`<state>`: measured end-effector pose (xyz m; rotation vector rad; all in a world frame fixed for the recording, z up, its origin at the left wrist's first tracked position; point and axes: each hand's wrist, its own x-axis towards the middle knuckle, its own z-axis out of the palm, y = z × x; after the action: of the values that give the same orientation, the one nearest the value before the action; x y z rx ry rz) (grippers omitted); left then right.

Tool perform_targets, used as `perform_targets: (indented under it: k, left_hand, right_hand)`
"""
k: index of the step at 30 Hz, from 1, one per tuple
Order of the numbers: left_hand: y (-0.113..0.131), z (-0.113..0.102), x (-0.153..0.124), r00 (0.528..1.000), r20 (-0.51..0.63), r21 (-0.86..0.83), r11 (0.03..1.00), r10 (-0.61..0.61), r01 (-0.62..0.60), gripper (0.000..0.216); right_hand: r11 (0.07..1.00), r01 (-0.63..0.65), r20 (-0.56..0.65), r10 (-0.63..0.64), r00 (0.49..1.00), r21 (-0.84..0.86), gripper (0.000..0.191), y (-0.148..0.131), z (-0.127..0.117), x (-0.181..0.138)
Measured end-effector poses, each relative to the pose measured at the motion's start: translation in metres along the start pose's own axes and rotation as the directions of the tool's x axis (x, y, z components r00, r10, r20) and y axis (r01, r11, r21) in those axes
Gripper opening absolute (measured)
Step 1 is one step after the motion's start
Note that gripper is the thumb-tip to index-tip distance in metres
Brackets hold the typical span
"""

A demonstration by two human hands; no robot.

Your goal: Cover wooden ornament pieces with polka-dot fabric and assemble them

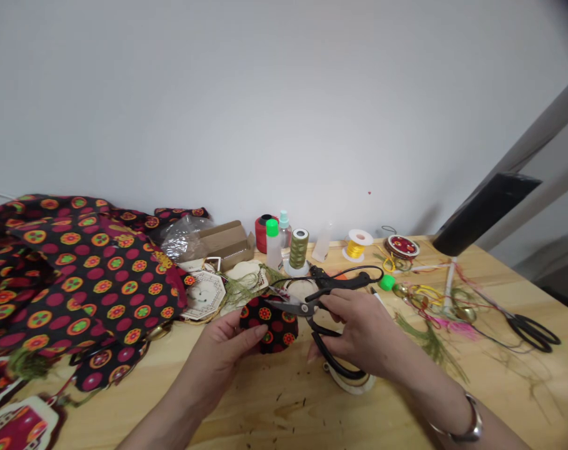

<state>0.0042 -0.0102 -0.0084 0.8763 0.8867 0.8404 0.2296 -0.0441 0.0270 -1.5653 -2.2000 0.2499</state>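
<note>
My left hand (239,347) pinches a small round piece of dark patterned fabric (277,331) between thumb and fingers. In my right hand (358,325) is a pair of black-handled scissors (328,359), my fingers wrapped round the handles. The scissor blades lie across the upper edge of the fabric piece, slightly apart. Below the scissor handles a pale ring (356,382) rests on the wooden table (246,412), partly hidden. Small dark scraps are scattered on the wood beneath my hands.
A heap of matching fabric (91,275) covers the left side. Along the wall stand a cardboard box (225,244), a green-capped bottle (273,244), an olive thread spool (298,249) and a yellow thread spool (357,245). A glue gun (344,280) lies behind my right hand; other scissors (532,331) lie right.
</note>
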Motion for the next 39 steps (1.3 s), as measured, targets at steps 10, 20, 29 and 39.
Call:
perform_targets:
  k: [10, 20, 29, 39]
  left_hand:
    - [-0.001, -0.004, 0.0, 1.0, 0.017, 0.046, 0.999, 0.009, -0.01, 0.02]
    - [0.002, -0.002, -0.001, 1.0, 0.001, 0.068, 0.998, 0.013, -0.013, 0.021]
    - [0.008, 0.002, -0.003, 0.999, -0.032, 0.108, 0.994, 0.036, -0.033, 0.024]
    - [0.011, 0.007, -0.006, 0.996, -0.063, 0.15, 0.987, 0.07, -0.06, 0.02]
  right_hand:
    - [0.992, 0.012, -0.028, -0.016, 0.999, -0.124, 0.028, 0.009, 0.005, -0.001]
    - [0.992, 0.056, -0.048, -0.062, 0.997, -0.117, 0.027, 0.014, 0.007, 0.0]
    - [0.989, 0.087, -0.064, -0.095, 0.993, -0.119, 0.031, 0.017, 0.007, 0.001]
    - [0.981, 0.134, -0.076, -0.146, 0.986, -0.142, 0.036, 0.016, 0.001, 0.001]
